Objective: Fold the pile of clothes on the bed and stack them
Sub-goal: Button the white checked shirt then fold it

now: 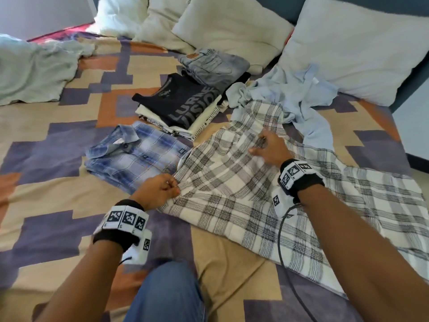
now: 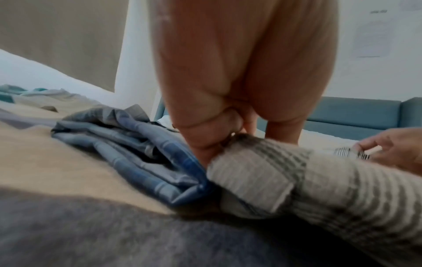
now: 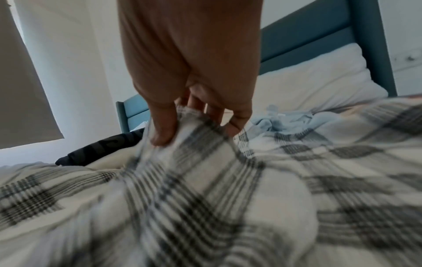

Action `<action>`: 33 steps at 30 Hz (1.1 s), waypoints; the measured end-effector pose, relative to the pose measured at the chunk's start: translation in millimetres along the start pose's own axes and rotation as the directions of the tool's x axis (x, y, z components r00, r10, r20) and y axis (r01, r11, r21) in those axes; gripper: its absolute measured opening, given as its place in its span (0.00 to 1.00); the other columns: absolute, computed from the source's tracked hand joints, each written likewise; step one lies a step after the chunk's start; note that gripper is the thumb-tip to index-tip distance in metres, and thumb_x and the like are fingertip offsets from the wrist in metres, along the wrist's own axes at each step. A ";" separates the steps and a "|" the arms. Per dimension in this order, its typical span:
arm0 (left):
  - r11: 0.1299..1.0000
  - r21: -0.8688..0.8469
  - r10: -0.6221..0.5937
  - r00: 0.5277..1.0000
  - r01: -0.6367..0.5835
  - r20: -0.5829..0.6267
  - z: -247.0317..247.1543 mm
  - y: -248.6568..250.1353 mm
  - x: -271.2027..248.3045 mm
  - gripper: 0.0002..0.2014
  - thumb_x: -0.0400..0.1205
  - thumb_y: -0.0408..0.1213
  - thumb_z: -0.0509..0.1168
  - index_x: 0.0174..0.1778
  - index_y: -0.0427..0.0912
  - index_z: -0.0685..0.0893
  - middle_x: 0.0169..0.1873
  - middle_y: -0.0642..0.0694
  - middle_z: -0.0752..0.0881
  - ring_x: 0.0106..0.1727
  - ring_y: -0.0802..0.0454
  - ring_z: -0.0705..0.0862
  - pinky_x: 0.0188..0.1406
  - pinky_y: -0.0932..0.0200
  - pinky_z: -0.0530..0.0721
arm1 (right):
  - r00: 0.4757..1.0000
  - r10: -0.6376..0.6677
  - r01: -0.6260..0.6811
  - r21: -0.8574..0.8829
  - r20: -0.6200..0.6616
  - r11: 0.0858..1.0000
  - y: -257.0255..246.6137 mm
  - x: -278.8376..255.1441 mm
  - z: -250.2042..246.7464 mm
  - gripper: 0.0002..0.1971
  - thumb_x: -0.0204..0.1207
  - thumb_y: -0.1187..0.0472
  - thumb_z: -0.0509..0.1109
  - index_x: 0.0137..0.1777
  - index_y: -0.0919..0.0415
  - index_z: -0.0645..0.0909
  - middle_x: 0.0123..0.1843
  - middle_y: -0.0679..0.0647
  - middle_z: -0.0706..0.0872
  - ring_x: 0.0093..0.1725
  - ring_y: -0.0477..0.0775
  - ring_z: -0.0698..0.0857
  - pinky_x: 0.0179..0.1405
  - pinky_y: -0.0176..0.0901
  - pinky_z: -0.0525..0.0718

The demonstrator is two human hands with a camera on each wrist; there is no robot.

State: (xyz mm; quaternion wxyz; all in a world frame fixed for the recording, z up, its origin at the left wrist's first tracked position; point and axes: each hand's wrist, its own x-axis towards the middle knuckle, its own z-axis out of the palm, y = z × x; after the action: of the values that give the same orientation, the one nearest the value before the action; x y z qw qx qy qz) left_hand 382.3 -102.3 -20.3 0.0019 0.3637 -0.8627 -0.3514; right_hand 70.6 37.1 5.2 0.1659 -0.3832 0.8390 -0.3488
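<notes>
- Across the bed (image 1: 69, 194), under a blanket patterned in tan, purple and orange blocks, clothes lie folded and unfolded, with cream pillows (image 1: 362, 49) along the headboard end.
- The white-and-grey plaid shirt (image 1: 243, 194) is the largest garment, spread open on the person's right side of the blanket, wrinkled and partly bunched.
- A crumpled pale blue shirt (image 1: 299, 94) lies just beyond it, touching its far edge, near the pillows.
- A pale green sheet (image 1: 30, 70) sits bunched at the far left.
- The stack of folded tops (image 1: 181, 105), a black printed T-shirt uppermost, stands mid-bed, with folded jeans (image 1: 213, 63) just behind it.
- A folded blue plaid shirt (image 1: 137, 154) lies to the left of the white plaid shirt, their edges touching.
- The right hand (image 1: 269, 147) pinches a raised fold near the middle of the white plaid shirt, thumb against fingers.
- The left hand (image 1: 160, 191) is curled round the shirt's left edge, gripping the cloth beside the folded blue plaid shirt.
</notes>
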 end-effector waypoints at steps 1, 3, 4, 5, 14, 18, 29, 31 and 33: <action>1.000 -0.018 -0.015 1.000 0.015 -0.001 3.2 -4.3 1.2 0.05 0.81 0.38 0.71 0.44 0.41 0.82 0.21 0.58 0.77 0.27 0.66 0.75 0.30 0.69 0.68 | 0.998 0.037 -0.037 -0.003 0.044 0.999 3.6 1.1 5.4 0.18 0.72 0.60 0.80 0.56 0.65 0.77 0.50 0.59 0.85 0.45 0.56 0.83 0.51 0.53 0.83; 0.998 -0.068 -0.018 1.000 0.018 0.002 5.0 -8.3 3.0 0.06 0.80 0.37 0.72 0.44 0.40 0.83 0.16 0.61 0.78 0.24 0.68 0.76 0.27 0.74 0.68 | 0.991 0.088 -0.092 0.031 0.102 0.995 7.2 2.7 15.1 0.23 0.72 0.59 0.80 0.63 0.65 0.77 0.63 0.62 0.83 0.60 0.60 0.83 0.62 0.50 0.80; 0.997 -0.074 -0.017 1.000 0.017 0.008 3.4 -8.1 3.3 0.06 0.80 0.39 0.72 0.44 0.40 0.83 0.18 0.61 0.79 0.27 0.68 0.78 0.30 0.73 0.71 | 0.988 0.110 -0.116 0.045 0.112 0.992 8.6 4.7 19.1 0.26 0.73 0.58 0.80 0.66 0.67 0.77 0.69 0.62 0.81 0.68 0.61 0.80 0.65 0.49 0.77; 0.997 -0.075 -0.016 1.000 0.018 0.023 1.8 -8.7 3.3 0.07 0.79 0.41 0.73 0.45 0.42 0.84 0.23 0.60 0.82 0.32 0.64 0.81 0.35 0.68 0.75 | 0.987 0.116 -0.121 0.041 0.107 0.992 8.0 6.4 21.7 0.28 0.72 0.57 0.80 0.68 0.69 0.77 0.71 0.63 0.79 0.71 0.62 0.78 0.66 0.50 0.75; 0.990 -0.133 -0.011 0.972 0.044 0.233 -10.8 -16.4 3.7 0.24 0.68 0.39 0.82 0.58 0.49 0.83 0.50 0.50 0.90 0.53 0.53 0.88 0.65 0.48 0.82 | 0.999 0.031 -0.020 0.397 -0.023 0.918 -20.9 -25.0 -19.3 0.13 0.70 0.73 0.78 0.54 0.69 0.85 0.49 0.59 0.87 0.52 0.57 0.84 0.56 0.49 0.82; 0.985 -0.162 -0.014 0.967 0.057 0.256 -14.7 -16.2 -2.2 0.24 0.70 0.33 0.80 0.61 0.45 0.83 0.55 0.44 0.88 0.59 0.48 0.86 0.67 0.46 0.81 | 0.999 -0.008 0.026 0.416 -0.044 0.909 -10.1 -92.4 -39.7 0.09 0.73 0.73 0.75 0.52 0.65 0.86 0.59 0.55 0.85 0.60 0.52 0.83 0.58 0.49 0.82; 0.984 -0.177 0.058 0.981 -0.025 0.188 -20.3 -9.7 -22.7 0.26 0.72 0.21 0.75 0.57 0.56 0.84 0.45 0.39 0.89 0.49 0.45 0.88 0.56 0.46 0.87 | 0.960 0.261 -0.185 0.467 -0.102 0.865 66.6 -224.5 5.4 0.25 0.73 0.88 0.56 0.40 0.60 0.87 0.54 0.50 0.90 0.58 0.43 0.84 0.54 0.34 0.80; 0.986 -0.162 0.065 0.983 -0.037 0.172 -19.3 -9.5 -24.8 0.31 0.72 0.18 0.74 0.62 0.57 0.81 0.43 0.43 0.89 0.50 0.47 0.88 0.56 0.47 0.87 | 0.947 0.301 -0.208 0.500 -0.112 0.840 74.3 -229.7 13.5 0.26 0.72 0.88 0.55 0.39 0.60 0.87 0.51 0.51 0.91 0.56 0.47 0.86 0.54 0.36 0.83; 0.989 -0.138 0.072 0.978 -0.046 0.193 -19.8 -8.1 -27.8 0.33 0.72 0.17 0.73 0.66 0.55 0.79 0.46 0.44 0.89 0.55 0.45 0.86 0.57 0.47 0.87 | 0.927 0.355 -0.244 0.531 -0.117 0.812 81.2 -232.8 19.6 0.25 0.74 0.86 0.56 0.39 0.60 0.89 0.49 0.52 0.92 0.54 0.52 0.88 0.55 0.46 0.86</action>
State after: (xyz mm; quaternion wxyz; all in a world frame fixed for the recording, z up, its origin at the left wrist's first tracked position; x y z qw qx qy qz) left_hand 412.9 -100.8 -3.4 -0.0492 0.3003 -0.8437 -0.4422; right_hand 190.0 242.4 -63.8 0.2239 -0.1490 0.7801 -0.5650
